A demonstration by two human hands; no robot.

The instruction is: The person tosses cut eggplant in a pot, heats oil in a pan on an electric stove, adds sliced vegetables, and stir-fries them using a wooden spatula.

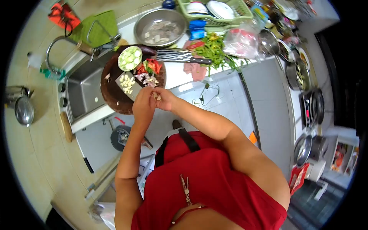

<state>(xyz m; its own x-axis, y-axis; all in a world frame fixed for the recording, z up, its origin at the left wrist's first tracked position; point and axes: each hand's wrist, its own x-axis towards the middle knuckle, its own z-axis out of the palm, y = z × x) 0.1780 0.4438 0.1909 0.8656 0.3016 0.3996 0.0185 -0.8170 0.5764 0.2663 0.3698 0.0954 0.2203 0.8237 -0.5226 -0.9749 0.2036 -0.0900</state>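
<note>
My left hand (143,105) and my right hand (165,100) meet over the near edge of a round brown chopping board (110,93). Pale garlic cloves (157,96) show in the curled fingers of my right hand. The fingers of my left hand are pressed together against them, and what they pinch is hidden. Beside my left hand, a flat metal blade (123,87) carries peeled garlic cloves (127,82). Chopped red peppers (152,66) and pinkish pieces (148,80) lie on the board, near a bowl of sliced green vegetable (130,58).
A striped knife (174,56) lies behind the board, near leafy greens (214,50) and a pink cloth (195,71). Farther back are a metal basin (161,19) and a green dish rack (239,17). The sink (82,92) is at left, pans (317,105) at right.
</note>
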